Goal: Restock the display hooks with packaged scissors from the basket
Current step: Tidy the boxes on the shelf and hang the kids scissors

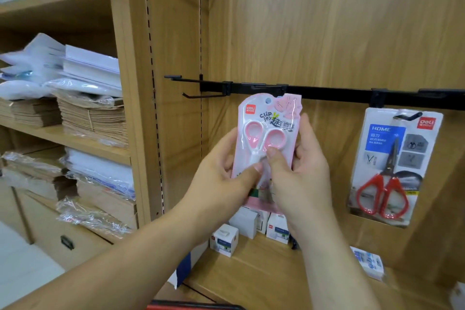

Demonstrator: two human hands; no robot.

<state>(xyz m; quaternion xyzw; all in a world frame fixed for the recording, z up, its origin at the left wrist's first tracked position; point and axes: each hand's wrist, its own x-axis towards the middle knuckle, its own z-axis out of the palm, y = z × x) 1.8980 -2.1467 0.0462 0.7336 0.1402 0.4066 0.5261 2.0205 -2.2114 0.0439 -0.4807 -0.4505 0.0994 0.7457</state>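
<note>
View: head camera, looking at a wooden display wall.
Pink scissors pack (pixel 269 131): held upright in front of the wall, with its top edge and hang hole just under the black rail (pixel 339 95). Whether it sits on a hook cannot be told.
Left hand (pixel 226 176): grips the pack's lower left side, thumb pressed on the front and fingers curled behind.
Right hand (pixel 299 173): grips the pack's right side, thumb on the front just below the pink handle loop and fingers wrapped round the back edge.
Empty hook (pixel 203 95): sticks out from the rail's left end, to the left of the pack.
Red scissors pack (pixel 392 166): hangs from a hook further right on the rail, well apart from the hands.
Shelf below: small white boxes (pixel 224 236) stand under the hands.
Left shelves: stacks of brown paper (pixel 93 116) and white sheets in clear wrap.
</note>
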